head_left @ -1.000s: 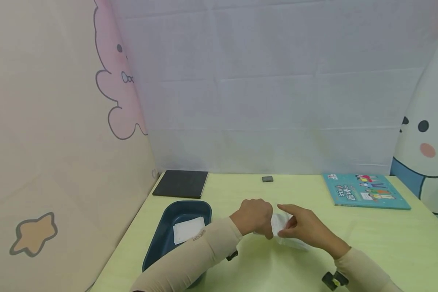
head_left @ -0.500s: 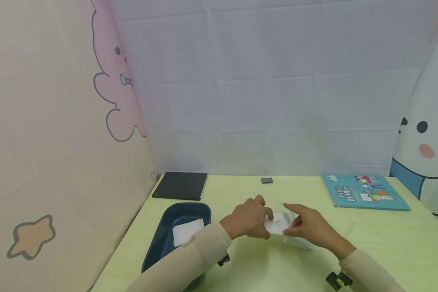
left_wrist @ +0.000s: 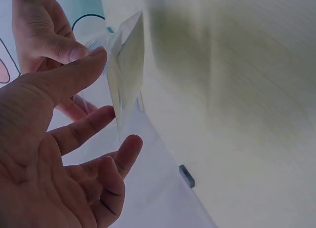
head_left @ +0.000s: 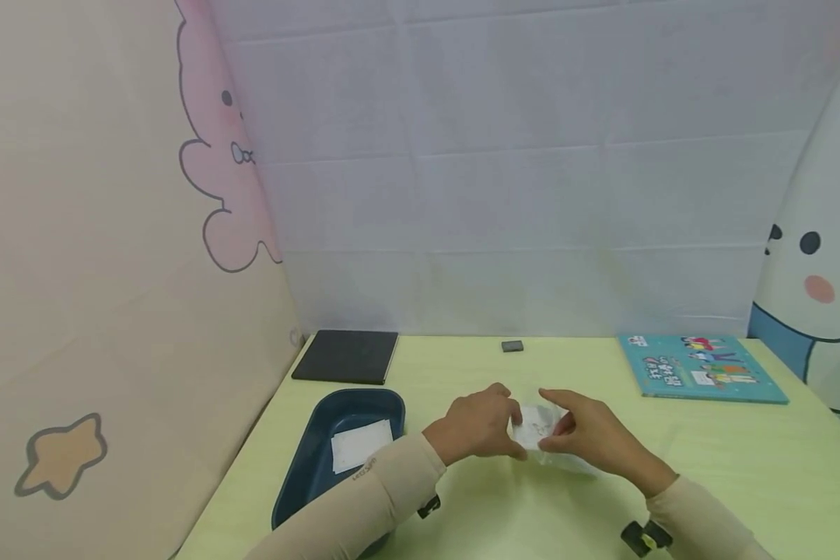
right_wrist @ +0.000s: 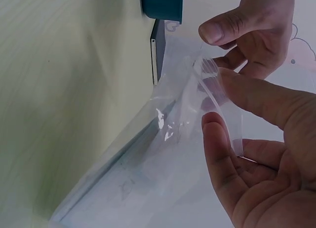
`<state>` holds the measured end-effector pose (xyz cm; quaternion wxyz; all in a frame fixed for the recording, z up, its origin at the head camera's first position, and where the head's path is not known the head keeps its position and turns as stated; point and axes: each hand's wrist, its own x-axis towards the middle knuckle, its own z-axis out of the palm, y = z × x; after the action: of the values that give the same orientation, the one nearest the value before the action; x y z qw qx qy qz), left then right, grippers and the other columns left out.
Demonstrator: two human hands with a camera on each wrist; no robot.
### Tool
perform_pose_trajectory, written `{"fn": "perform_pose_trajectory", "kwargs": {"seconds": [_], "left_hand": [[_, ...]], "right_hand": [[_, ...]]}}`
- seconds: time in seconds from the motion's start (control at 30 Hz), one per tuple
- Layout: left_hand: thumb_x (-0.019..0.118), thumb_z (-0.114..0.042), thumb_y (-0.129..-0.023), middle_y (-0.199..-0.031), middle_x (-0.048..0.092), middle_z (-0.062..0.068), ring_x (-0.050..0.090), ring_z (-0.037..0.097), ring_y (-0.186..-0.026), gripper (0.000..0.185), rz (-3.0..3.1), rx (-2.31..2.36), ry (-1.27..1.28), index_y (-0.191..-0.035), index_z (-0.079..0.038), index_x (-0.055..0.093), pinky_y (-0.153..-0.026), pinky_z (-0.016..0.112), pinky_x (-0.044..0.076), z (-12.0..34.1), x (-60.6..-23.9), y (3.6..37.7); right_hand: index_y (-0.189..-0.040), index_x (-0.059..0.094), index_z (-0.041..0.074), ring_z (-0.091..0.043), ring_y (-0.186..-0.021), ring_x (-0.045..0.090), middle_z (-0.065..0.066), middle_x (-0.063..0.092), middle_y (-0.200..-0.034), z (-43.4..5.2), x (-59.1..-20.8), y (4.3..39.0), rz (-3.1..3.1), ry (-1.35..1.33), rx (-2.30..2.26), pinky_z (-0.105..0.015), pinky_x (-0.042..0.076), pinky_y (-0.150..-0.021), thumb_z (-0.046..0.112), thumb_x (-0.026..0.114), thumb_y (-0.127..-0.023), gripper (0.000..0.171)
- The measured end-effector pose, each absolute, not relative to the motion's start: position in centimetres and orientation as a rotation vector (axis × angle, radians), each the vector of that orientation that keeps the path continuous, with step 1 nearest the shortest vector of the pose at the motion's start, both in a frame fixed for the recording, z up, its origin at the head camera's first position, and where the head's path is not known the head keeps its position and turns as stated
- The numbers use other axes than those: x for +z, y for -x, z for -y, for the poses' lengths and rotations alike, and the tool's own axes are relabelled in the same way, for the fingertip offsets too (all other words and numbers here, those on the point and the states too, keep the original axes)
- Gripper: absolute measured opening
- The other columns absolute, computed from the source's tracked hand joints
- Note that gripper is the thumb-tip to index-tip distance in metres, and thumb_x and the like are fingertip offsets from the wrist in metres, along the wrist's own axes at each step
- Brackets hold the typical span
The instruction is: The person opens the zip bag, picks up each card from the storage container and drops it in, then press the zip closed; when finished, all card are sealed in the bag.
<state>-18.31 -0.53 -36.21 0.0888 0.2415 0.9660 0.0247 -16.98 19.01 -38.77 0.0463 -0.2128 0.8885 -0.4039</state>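
Observation:
A clear plastic zip bag (right_wrist: 170,127) with white paper (head_left: 532,426) in it is held between my two hands over the table. The paper bears a faint drawing, seen through the film in the right wrist view. My right hand (head_left: 595,432) pinches the bag near its zip strip, thumb and forefinger set apart along it. At the opposite edge my left hand (head_left: 476,424) has its thumb and forefinger on the bag; the other fingers are loosely bent in the left wrist view. Seen from there, the bag (left_wrist: 129,65) stands nearly edge-on, its far side hidden.
A dark blue tray (head_left: 301,459) holding white paper sheets (head_left: 360,445) lies to the left, partly under my left sleeve. Behind it is a black notebook (head_left: 346,356). A small grey block (head_left: 512,346) sits at the back, and a teal picture book (head_left: 700,369) at the right.
My left hand has turned from a downward-bent pose over the bag to holding its left edge, baring the paper. My right hand stays on the bag, nearly still.

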Motion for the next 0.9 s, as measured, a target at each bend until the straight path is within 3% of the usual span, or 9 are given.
{"fn": "perform_pose_trajectory", "kwargs": {"seconds": [0.17,0.43,0.57,0.77,0.9], "left_hand": [[0.07,-0.056,-0.067,-0.124,0.045,-0.011,0.056,0.008,-0.086,0.043,-2.856,0.11,-0.734,-0.106,-0.039,0.062,-0.055,0.03,0.044,0.4,-36.6,18.2],[0.06,-0.051,-0.079,-0.121,0.049,-0.009,0.045,0.004,-0.108,0.042,-2.788,0.113,-0.83,-0.119,-0.04,0.055,-0.059,0.029,0.045,0.0,-37.5,18.1],[0.057,-0.051,-0.082,-0.125,0.047,-0.007,0.045,0.005,-0.11,0.044,-2.767,0.096,-0.839,-0.125,-0.041,0.05,-0.061,0.03,0.046,0.1,-37.6,17.9],[0.056,-0.049,-0.084,-0.131,0.043,-0.008,0.054,0.005,-0.097,0.042,-2.821,0.154,-0.862,-0.124,-0.043,0.049,-0.054,0.027,0.044,0.7,-36.7,17.6],[0.057,-0.05,-0.083,-0.125,0.047,-0.012,0.055,0.004,-0.091,0.043,-2.844,0.179,-0.797,-0.124,-0.042,0.05,-0.055,0.028,0.044,1.8,-36.2,18.0]], "right_hand": [[-0.132,0.042,0.003,-0.009,-0.067,0.059,0.006,0.061,-0.074,-19.1,-38.7,16.9,-2.72,0.639,-1.229,-0.025,0.046,-0.058,0.027,0.077,-0.07,0.075],[-0.133,0.042,0.005,-0.009,-0.07,0.06,-0.002,0.062,-0.084,-18.9,-38.9,16.8,-2.664,0.712,-1.295,-0.025,0.048,-0.059,0.029,0.076,-0.07,0.076],[-0.133,0.041,0.004,-0.01,-0.07,0.06,-0.001,0.062,-0.082,-18.8,-38.7,16.7,-2.66,0.707,-1.283,-0.026,0.048,-0.059,0.029,0.076,-0.07,0.077],[-0.133,0.041,0.004,-0.011,-0.069,0.059,0.005,0.061,-0.077,-19.0,-38.6,16.8,-2.691,0.639,-1.247,-0.025,0.047,-0.058,0.029,0.076,-0.07,0.077],[-0.133,0.041,0.004,-0.009,-0.069,0.058,0.005,0.06,-0.075,-19.1,-38.7,16.9,-2.706,0.633,-1.226,-0.025,0.047,-0.059,0.028,0.076,-0.07,0.076]]}}
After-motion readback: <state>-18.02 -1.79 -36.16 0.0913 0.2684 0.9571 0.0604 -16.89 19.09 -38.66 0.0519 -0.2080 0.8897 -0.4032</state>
